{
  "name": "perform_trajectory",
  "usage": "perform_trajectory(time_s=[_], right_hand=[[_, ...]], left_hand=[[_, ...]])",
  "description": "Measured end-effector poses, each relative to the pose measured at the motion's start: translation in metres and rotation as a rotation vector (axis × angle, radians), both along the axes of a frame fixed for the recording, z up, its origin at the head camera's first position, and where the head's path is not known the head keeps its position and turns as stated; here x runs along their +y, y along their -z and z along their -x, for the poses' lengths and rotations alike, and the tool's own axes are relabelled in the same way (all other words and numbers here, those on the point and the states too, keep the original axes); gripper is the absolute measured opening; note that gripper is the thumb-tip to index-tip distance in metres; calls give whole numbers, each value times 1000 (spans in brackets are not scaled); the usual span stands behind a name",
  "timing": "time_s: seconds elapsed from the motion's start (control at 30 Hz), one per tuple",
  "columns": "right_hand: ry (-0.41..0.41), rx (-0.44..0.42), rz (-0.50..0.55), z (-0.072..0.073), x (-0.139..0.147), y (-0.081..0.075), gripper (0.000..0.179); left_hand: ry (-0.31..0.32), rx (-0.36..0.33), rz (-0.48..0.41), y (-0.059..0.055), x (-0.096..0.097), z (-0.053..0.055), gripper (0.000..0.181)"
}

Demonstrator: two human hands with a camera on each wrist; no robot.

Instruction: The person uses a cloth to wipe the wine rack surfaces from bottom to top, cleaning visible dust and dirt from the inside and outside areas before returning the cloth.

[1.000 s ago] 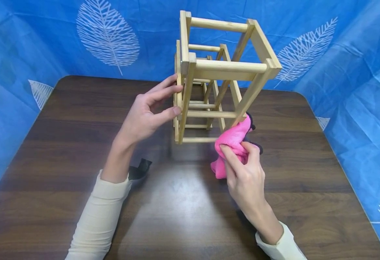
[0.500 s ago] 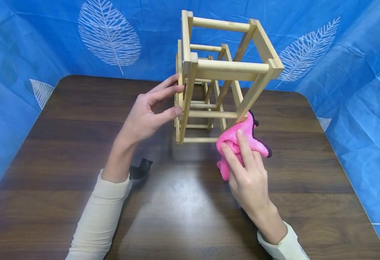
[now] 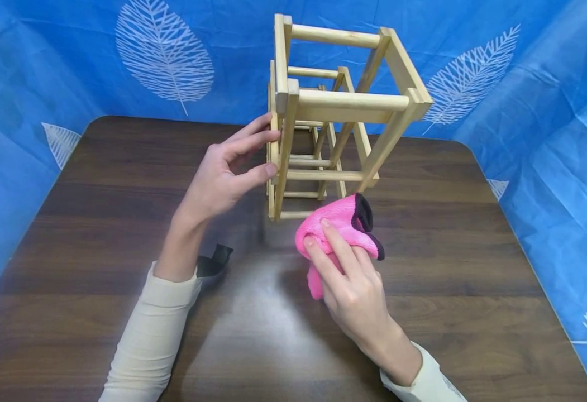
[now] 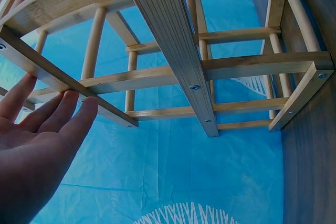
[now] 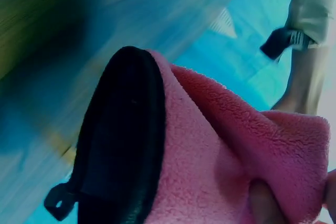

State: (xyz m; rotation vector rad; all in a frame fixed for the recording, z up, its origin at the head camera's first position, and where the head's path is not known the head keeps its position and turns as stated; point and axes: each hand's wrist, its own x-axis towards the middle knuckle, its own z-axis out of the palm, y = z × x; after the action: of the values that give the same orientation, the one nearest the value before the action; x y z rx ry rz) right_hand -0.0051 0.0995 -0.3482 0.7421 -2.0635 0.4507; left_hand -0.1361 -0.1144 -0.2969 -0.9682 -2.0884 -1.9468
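A pale wooden rack (image 3: pixel 351 100) of slats and round rods stands upright at the back middle of the table in the head view. My left hand (image 3: pixel 223 173) rests its fingertips and thumb against the rack's left side. In the left wrist view, the fingertips (image 4: pixel 68 98) touch the edge of one slat. Below the rack's near right leg, my right hand (image 3: pixel 353 296) pinches a folded pink cloth (image 3: pixel 330 223) with black edging. A small black loop (image 5: pixel 60 203) hangs from the cloth in the right wrist view. The right thumb is mostly hidden.
The dark wood-grain table (image 3: pixel 454 279) has rounded far corners. A blue sheet (image 3: pixel 243 61) with white leaf prints encloses its back and sides. A black strap (image 3: pixel 215 262) sticks out by the left wrist.
My right hand has drawn the cloth away from the rack's near right leg, toward the left and nearer to me. The left hand keeps its place on the rack.
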Motion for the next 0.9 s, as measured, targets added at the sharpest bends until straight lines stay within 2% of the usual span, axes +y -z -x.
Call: perform_trajectory(time_s=[0.23, 0.4, 0.63, 0.9], right_hand=[[15, -179, -44, 17, -26, 11, 29], [81, -197, -88, 22, -30, 14, 35], [181, -227, -206, 19, -28, 17, 43], [210, -259, -183, 11, -16, 21, 41]], left_hand=[[4, 9, -9, 2, -2, -1, 44], [11, 18, -3, 0, 0, -1, 44], [-9, 13, 6, -3, -1, -1, 44], [-14, -25, 18, -3, 0, -1, 43]])
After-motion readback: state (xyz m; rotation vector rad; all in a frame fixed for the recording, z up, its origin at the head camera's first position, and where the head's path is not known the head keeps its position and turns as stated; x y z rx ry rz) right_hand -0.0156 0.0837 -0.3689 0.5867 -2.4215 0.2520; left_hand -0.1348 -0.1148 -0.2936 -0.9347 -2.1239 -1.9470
